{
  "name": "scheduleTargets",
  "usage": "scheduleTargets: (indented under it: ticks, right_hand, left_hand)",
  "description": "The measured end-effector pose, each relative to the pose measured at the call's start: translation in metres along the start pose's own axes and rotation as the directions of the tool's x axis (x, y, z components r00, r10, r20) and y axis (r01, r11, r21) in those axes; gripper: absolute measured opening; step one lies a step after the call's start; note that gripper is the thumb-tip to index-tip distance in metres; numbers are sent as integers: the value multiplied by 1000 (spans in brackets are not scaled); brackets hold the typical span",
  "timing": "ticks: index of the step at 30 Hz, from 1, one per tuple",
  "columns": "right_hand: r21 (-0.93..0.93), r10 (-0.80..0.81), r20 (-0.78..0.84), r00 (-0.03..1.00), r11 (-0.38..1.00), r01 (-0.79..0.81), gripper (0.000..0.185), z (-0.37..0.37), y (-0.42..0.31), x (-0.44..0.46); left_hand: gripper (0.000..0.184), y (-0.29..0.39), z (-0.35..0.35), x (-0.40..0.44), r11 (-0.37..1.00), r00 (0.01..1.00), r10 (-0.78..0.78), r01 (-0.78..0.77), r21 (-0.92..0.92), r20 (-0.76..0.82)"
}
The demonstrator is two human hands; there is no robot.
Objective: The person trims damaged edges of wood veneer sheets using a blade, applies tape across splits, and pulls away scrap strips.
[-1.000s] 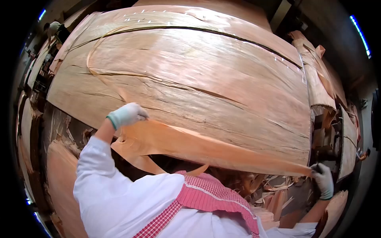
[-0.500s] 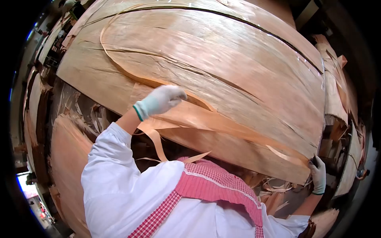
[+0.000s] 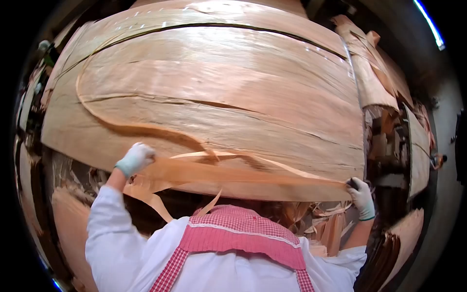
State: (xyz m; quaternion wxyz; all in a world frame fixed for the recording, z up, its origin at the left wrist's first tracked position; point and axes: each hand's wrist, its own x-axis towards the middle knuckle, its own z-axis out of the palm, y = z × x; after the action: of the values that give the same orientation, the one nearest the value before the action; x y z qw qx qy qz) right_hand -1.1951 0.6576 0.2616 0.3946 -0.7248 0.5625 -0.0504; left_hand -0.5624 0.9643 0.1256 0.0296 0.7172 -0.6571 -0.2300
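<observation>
A large wood veneer sheet [image 3: 219, 82] with a dark lengthwise gap and several cracks lies in front of me. Along its near edge stretches a narrower orange veneer strip [image 3: 233, 176], blurred in places. My left hand [image 3: 137, 158], in a white glove with a green cuff, is closed on the strip's left end. At the right end, my right hand [image 3: 361, 195], gloved too, grips the strip and a small dark object that I cannot make out. A thin curled strip [image 3: 141, 129] lies on the sheet beyond my left hand.
Torn veneer scraps [image 3: 333, 228] lie below the near edge. More veneer is stacked at the left [image 3: 73, 228] and bottom right [image 3: 404, 243]. A rolled veneer piece [image 3: 367, 73] stands beyond the sheet's right edge. Another person [image 3: 439, 160] is far right.
My left hand has moved back toward the near edge and left, drawing the strip out between both hands. The camera view has also shifted. My right hand keeps its hold at the strip's right end.
</observation>
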Motion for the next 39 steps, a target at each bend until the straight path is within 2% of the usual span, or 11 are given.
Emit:
scheduleTargets:
  ticks: [5,11,12,18,21,26,28,31,35,38,39]
  right_hand:
    - [-77,148,87,985,987,-142,9,-27,36,-40]
    - [-107,33,-283,959,992,-66,1,-116,0,-29]
    - [-33,-38,-288,957,999,30,2,-113,16,1]
    - [-572,-217,-195,957,817,69,20,-55,116,150]
    - [-644,-119,-227,967,763,-58,29,-28,122,182]
    - [-565,-456,-451,767,811,151,38,46,69,226]
    - [-150,-383,-355,852,924,353,31,102,14,238]
    - [45,-301,-92,949,951,306,26,189,-86,245]
    - [3,-319,291,902,943,333,31,267,-149,264]
    - [-266,-515,155,843,800,538,32,291,-127,265]
    - [-270,-494,201,846,802,532,33,288,-130,266]
  left_hand:
    - [6,84,-119,-29,994,985,-28,10,-106,-171]
    - [6,138,-219,23,962,883,231,-144,233,-409]
    - [6,125,-215,50,968,914,205,-136,211,-351]
    - [5,37,-95,213,968,985,85,-45,248,-152]
    - [12,30,-61,243,935,979,41,32,352,-199]
    - [43,15,6,273,799,836,-80,379,466,-542]
    - [36,67,4,264,857,848,-36,299,420,-529]
    - [20,106,31,263,961,888,97,35,276,-449]
    - [17,82,56,263,958,780,-249,285,-28,-575]
    - [19,48,21,238,691,565,-675,710,-137,-474]
    - [20,29,20,232,688,511,-659,706,-169,-552]
